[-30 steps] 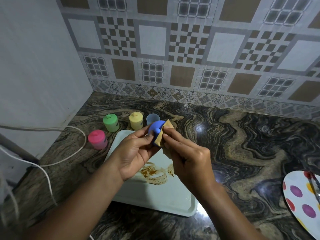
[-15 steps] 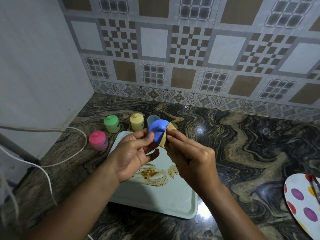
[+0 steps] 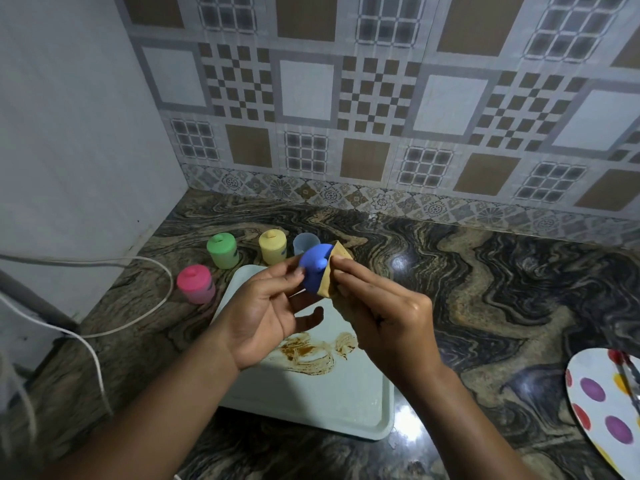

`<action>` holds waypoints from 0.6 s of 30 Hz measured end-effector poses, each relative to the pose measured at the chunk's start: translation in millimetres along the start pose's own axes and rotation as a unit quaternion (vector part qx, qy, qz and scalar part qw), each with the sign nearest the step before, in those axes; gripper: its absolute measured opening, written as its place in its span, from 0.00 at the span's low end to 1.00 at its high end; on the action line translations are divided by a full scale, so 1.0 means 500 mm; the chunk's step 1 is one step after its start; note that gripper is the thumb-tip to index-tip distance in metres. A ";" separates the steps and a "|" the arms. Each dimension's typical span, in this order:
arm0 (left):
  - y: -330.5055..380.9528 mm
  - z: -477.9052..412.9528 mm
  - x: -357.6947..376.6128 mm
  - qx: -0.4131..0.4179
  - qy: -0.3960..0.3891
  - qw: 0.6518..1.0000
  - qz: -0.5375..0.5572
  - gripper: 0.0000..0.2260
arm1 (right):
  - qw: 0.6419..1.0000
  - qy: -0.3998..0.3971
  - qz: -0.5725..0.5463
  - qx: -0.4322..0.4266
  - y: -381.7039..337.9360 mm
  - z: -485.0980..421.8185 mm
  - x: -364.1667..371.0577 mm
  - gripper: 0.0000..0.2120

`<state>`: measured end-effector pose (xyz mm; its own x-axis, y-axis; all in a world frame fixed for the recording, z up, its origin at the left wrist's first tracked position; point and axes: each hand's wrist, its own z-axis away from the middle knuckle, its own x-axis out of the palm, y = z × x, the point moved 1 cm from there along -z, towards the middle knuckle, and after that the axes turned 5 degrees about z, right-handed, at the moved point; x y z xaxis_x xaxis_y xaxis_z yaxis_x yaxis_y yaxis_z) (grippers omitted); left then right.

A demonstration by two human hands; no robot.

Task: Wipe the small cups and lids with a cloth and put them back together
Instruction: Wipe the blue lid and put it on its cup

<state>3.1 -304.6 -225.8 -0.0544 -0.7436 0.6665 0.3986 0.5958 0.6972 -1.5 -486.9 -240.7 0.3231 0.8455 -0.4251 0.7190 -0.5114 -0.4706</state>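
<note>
Above the pale green tray, near the middle of the view, both hands meet around a blue lid with a small knob on its top. The left hand has its thumb and forefinger tips closed on the lid's 9 o'clock edge, with the other fingers spread loosely open below. The right hand pinches a tan cloth against the lid's 3 o'clock side, fingers together and clamped on the fabric, which wraps behind and under the lid.

At 12 o'clock from the lid, just behind it on the swirled dark stone counter, stands an uncovered clear blue cup. At 11 o'clock is a yellow cup with its lid on, and farther toward 10 o'clock a green cup, also lidded. A pink cup with its lid on sits at 9 o'clock, just off the tray's far left corner. Dark marks show on the sides of the yellow and pink cups, but they are too small to read as writing.

A brown smear streaks the tray below the hands. At 4 o'clock, at the frame edge, lies a white plate with coloured dots. White cables loop across the counter at 8 o'clock.
</note>
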 end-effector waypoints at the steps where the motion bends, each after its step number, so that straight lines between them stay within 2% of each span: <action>1: 0.000 0.001 -0.001 -0.010 -0.004 1.000 -0.001 0.17 | 1.000 -0.001 0.001 0.004 0.002 -0.004 -0.001 0.12; 6: 0.011 -0.005 0.010 -0.001 0.045 0.998 -0.038 0.10 | 1.000 -0.009 -0.004 0.001 0.000 -0.012 0.004 0.12; 9: 0.008 -0.006 0.006 0.015 0.071 0.997 0.013 0.04 | 1.000 -0.018 -0.008 -0.007 -0.005 0.006 0.010 0.15; 11: 0.003 -0.004 0.000 0.010 0.052 0.998 0.027 0.08 | 1.000 -0.014 -0.008 -0.010 -0.002 0.014 0.011 0.16; 14: -0.002 -0.002 -0.001 -0.018 0.019 1.000 -0.006 0.11 | 1.000 0.001 0.002 0.003 0.012 0.000 0.006 0.17; 18: 0.012 -0.011 0.005 -0.005 0.046 0.998 -0.035 0.14 | 1.000 -0.001 -0.004 0.005 0.015 -0.018 0.008 0.15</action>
<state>10.4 -304.3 -221.5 0.0007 -0.8085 0.5885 0.4060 0.5381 0.7387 10.8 -485.9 -239.1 0.3165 0.8493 -0.4224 0.7154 -0.5062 -0.4816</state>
